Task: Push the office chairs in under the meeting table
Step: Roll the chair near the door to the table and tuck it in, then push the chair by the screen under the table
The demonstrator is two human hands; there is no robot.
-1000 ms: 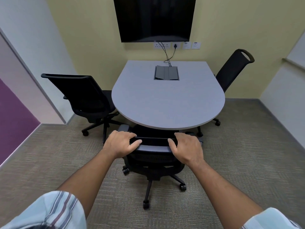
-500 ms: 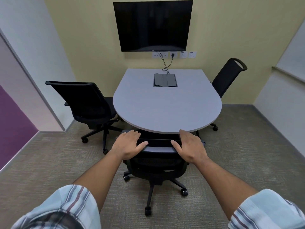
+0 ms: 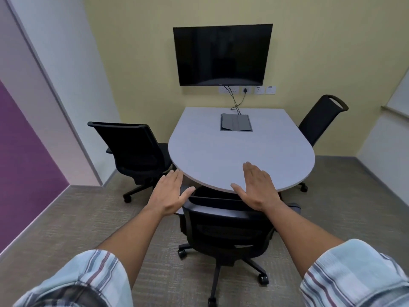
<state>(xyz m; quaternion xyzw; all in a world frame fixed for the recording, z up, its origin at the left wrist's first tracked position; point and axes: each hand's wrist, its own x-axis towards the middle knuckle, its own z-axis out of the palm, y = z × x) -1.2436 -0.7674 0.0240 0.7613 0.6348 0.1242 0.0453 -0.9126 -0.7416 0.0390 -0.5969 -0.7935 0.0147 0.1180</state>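
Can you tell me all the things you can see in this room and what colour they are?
chairs: 3, black; near chair at table's round end, left chair, right chair
table: 1, grey, against the yellow wall
cable box: 1, dark grey, set in the tabletop
screen: 1, black, on the wall
sockets: a row, white, under the screen
carpet: grey-brown
hands: left hand, right hand, open above the near chair's backrest; striped sleeves
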